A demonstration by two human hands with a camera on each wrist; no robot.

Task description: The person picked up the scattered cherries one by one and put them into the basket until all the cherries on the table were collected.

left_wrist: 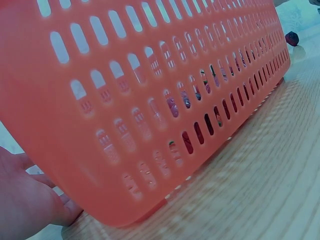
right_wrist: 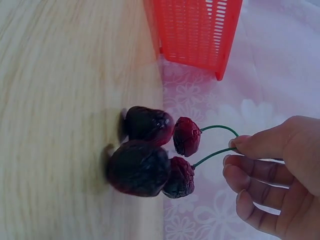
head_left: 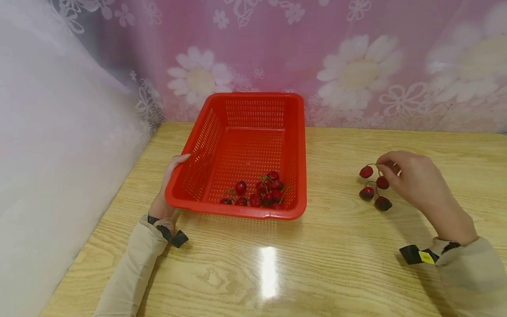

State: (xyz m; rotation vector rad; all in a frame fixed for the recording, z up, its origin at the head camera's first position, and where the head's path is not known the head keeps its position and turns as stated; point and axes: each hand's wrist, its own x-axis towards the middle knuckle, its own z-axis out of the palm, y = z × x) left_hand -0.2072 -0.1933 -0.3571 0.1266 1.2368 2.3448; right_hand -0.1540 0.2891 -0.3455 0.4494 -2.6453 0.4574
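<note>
A red perforated plastic basket (head_left: 299, 163) stands on the table, with several dark red cherries (head_left: 255, 200) gathered at its near end. My left hand (head_left: 168, 182) grips the basket's left side near the front corner, thumb over the rim; its other fingers are mostly hidden behind the wall. Off to the right, my right hand (head_left: 416, 180) pinches the green stems (right_wrist: 217, 126) of a cherry pair between thumb and forefinger. Those two cherries (right_wrist: 187, 136) hang beneath the fingertips. Close below them, another two cherries (right_wrist: 137, 167) sit at the tabletop, overlapping the held pair in the right wrist view.
The wood-grain table (head_left: 336, 264) meets a pink flowered curtain (head_left: 273, 57) at the back. White cloth (head_left: 51, 154) hangs along the left side. Black straps (head_left: 170, 233) circle both wrists over beige sleeves.
</note>
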